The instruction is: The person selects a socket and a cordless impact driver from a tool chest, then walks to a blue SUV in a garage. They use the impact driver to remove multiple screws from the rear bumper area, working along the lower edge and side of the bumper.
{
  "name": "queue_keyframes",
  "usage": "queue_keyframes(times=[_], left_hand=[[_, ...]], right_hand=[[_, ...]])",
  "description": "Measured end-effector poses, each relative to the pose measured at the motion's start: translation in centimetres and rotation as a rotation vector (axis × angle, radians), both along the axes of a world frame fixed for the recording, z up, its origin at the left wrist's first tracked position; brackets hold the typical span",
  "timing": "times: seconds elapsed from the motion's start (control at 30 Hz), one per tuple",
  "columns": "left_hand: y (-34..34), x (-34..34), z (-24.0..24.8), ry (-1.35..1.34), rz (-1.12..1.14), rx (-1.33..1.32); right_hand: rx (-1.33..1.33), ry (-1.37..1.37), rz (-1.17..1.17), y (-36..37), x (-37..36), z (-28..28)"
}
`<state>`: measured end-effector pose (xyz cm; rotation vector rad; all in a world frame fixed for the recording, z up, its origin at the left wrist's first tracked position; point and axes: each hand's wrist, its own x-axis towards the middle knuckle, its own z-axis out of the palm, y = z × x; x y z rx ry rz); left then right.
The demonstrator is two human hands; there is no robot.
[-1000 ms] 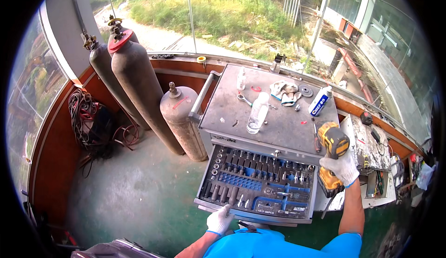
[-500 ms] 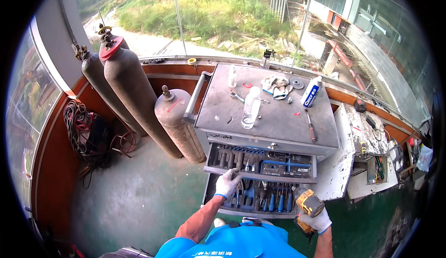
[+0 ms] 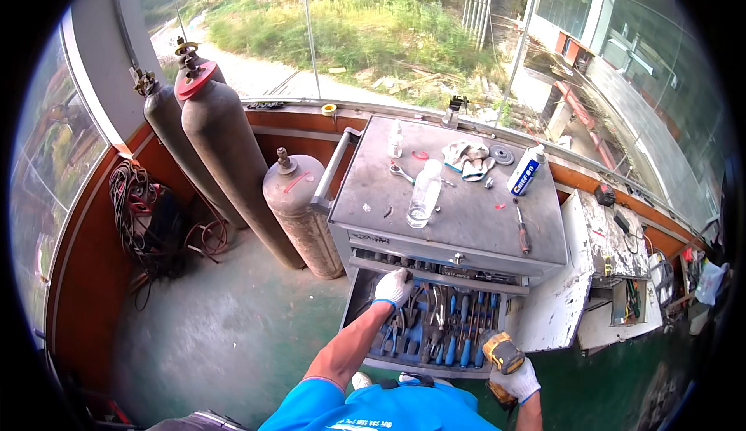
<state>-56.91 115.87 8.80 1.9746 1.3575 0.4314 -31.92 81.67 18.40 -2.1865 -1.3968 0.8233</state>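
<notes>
My gloved left hand (image 3: 394, 287), fingers bent, rests on the front edge of the upper drawer (image 3: 435, 275), which is pushed mostly in. Below it the lower drawer (image 3: 423, 369) stands pulled out, with pliers (image 3: 396, 330) and several blue-handled screwdrivers (image 3: 466, 352) in blue-lined slots. My gloved right hand (image 3: 519, 384) is closed round the grip of a yellow and black cordless drill (image 3: 503, 353), held over the drawer's right front corner. The fingers of my left hand are partly hidden.
On the grey tool cabinet (image 3: 373, 229) stand a clear bottle (image 3: 424, 194) and a blue-white spray can (image 3: 527, 171); a screwdriver (image 3: 522, 229), gloves (image 3: 468, 159) and a ratchet (image 3: 401, 172) lie there. Gas cylinders (image 3: 227, 144) stand left. A worn white cabinet (image 3: 556, 299) adjoins on the right.
My left hand has moved forward and the upper drawer has slid inward with it, uncovering more of the lower drawer's tools. The drill stays in my right hand, shifted slightly left.
</notes>
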Motion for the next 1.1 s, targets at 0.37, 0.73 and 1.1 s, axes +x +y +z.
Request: queue_keyframes(times=[0.37,0.73,1.1], left_hand=[[3.4,1.3,-1.1,0.11,0.033,0.045],[-3.4,-3.9,-3.4,-0.305,0.142,-0.308],[-13.4,-13.1,-1.6,-0.529,0.451,-0.649]], right_hand=[[0.024,-0.054,0.048,0.2,0.6,-1.0],[-0.056,0.064,-0.055,0.4,0.0,-0.9],[-0.078,0.001,0.011,2.3,-0.7,-2.7]])
